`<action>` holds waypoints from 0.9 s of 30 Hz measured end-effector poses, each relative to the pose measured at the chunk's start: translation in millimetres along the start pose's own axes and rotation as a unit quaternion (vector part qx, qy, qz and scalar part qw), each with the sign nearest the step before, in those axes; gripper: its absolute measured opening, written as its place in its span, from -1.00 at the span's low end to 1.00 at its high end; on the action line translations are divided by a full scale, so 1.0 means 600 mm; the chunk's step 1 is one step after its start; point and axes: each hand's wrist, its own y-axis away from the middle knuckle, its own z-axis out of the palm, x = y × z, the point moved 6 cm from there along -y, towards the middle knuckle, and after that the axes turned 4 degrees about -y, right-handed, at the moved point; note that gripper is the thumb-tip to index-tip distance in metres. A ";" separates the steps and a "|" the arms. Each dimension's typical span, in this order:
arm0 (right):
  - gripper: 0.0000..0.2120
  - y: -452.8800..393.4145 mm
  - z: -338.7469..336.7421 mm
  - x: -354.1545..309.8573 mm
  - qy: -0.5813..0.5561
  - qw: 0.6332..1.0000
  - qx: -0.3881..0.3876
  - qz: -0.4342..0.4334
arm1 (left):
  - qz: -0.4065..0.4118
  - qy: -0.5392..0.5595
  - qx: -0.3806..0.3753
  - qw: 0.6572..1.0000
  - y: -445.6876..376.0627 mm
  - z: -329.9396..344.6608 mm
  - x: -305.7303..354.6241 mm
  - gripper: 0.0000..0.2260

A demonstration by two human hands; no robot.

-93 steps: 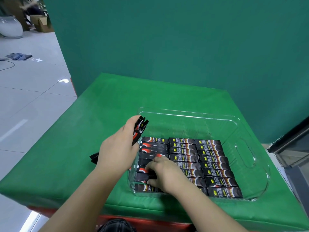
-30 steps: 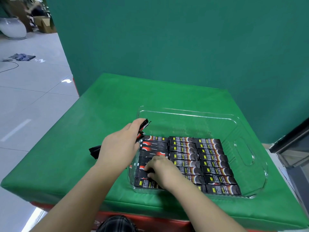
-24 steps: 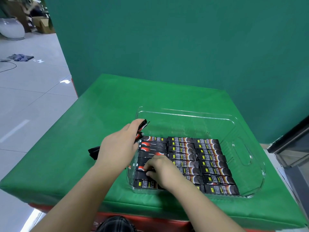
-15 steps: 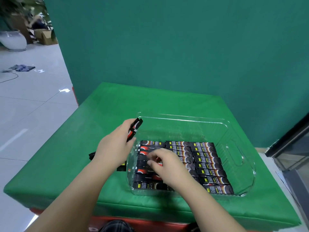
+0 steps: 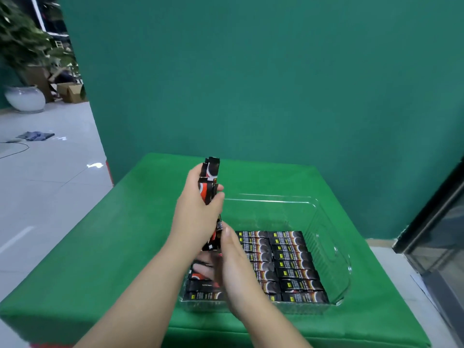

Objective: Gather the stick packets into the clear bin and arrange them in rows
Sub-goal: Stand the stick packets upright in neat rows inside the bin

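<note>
Because the packets [image 5: 209,194] are thin foil sticks, I judge them light, limp along their length and a little slick, so a bundle is best gripped round its middle and a single one drawn out by its end. The left hand [image 5: 198,212] is wrapped round such a bundle, held nearly upright above the left rim of the bin [image 5: 326,222]. The right hand [image 5: 233,262] reaches up to the bundle's lower end; its fingers look fairly straight, and whether they pinch a stick I cannot tell. Three rows of packets [image 5: 288,262] lie flat in the near part of the bin, which sits on the green counter [image 5: 125,234]. Half a second ago the bundle leaned low by the rim and the right hand lay on the left row; now the bundle is raised and upright, and the right hand has lifted off to meet it.
</note>
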 end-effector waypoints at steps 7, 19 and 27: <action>-0.70 0.012 -0.061 0.009 0.046 0.996 0.075 -0.018 | -0.042 0.020 -0.001 0.999 0.058 0.075 -0.036 -0.52; -0.84 0.017 -0.088 0.023 0.131 0.985 0.109 0.006 | -0.112 -0.002 -0.096 0.989 0.080 0.091 -0.088 -0.92; -0.88 0.010 -0.106 0.031 0.151 0.978 0.135 0.041 | -0.095 -0.051 -0.104 0.989 0.074 0.081 -0.105 -0.86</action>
